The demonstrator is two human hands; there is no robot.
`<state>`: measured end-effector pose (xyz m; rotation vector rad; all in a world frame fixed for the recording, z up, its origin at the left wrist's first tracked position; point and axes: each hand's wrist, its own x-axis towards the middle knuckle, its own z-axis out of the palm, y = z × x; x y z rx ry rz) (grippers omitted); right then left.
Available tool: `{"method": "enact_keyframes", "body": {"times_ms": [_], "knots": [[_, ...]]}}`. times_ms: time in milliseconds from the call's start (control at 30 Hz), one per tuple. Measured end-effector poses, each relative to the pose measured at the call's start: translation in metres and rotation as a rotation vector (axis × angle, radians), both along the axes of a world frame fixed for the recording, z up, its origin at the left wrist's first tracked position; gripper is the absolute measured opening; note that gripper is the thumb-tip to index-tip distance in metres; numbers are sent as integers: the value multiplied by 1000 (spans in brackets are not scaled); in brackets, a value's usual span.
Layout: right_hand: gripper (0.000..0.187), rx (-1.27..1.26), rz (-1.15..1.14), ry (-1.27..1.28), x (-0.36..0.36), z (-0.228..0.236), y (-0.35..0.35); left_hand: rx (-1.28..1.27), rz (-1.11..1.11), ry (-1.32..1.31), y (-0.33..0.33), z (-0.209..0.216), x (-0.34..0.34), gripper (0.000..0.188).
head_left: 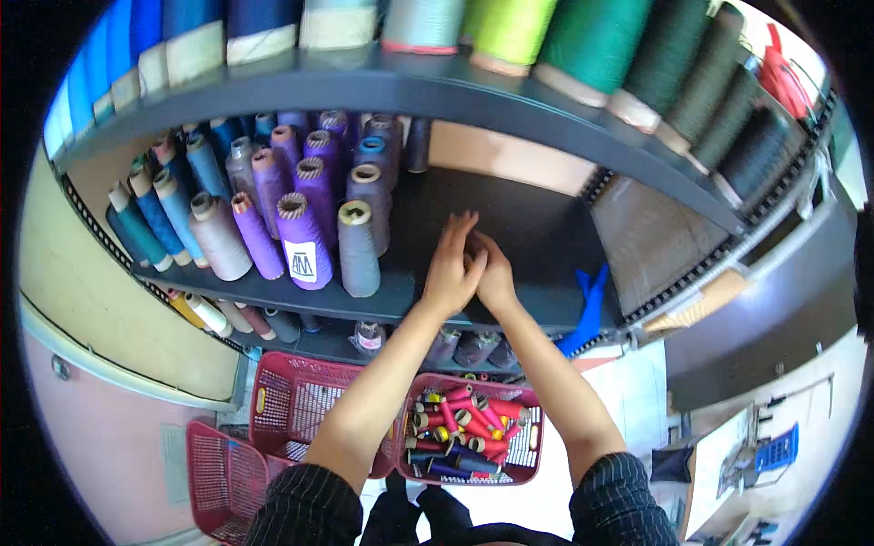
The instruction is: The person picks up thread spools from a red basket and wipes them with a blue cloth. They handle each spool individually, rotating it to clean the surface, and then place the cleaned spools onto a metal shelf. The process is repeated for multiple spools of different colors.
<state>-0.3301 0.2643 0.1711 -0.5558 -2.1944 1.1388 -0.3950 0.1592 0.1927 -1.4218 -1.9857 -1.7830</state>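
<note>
My left hand (449,275) and my right hand (497,277) meet in front of the black middle shelf (537,227), palms turned toward each other and touching. The left fingers are stretched out, pointing away from me. The right fingers are extended too, partly hidden by the left hand. I see no object between them. Closest on the left stands a grey thread cone (360,250), next to a purple cone with a white label (303,244). Several more purple, grey and blue cones stand upright behind these. A dark cone (418,146) is at the back of the shelf.
Large cones, such as a green one (596,41), line the upper shelf (401,84). A blue strip (592,305) hangs at the shelf's right. Below my arms, a red basket (533,469) holds several spools; other red baskets (305,364) stand to its left.
</note>
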Motion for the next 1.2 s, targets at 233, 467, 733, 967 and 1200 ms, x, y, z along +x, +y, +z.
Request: {"method": "enact_keyframes", "body": {"times_ms": [233, 467, 733, 967, 1200], "knots": [[54, -78, -240, -177, 293, 49, -115, -160, -402, -535, -198, -47, 169, 62], [55, -220, -776, -212, 484, 18, -177, -391, -248, -710, -353, -126, 158, 74], [55, -346, -988, -213, 562, -38, -173, -311, -238, -760, -234, -37, 183, 68], [62, -143, -912, -398, 597, -91, -142, -612, -392, -521, -123, -48, 307, 63], [64, -257, -737, -565, 657, -162, -102, -668, -141, -1117, -94, -185, 366, 55]]}}
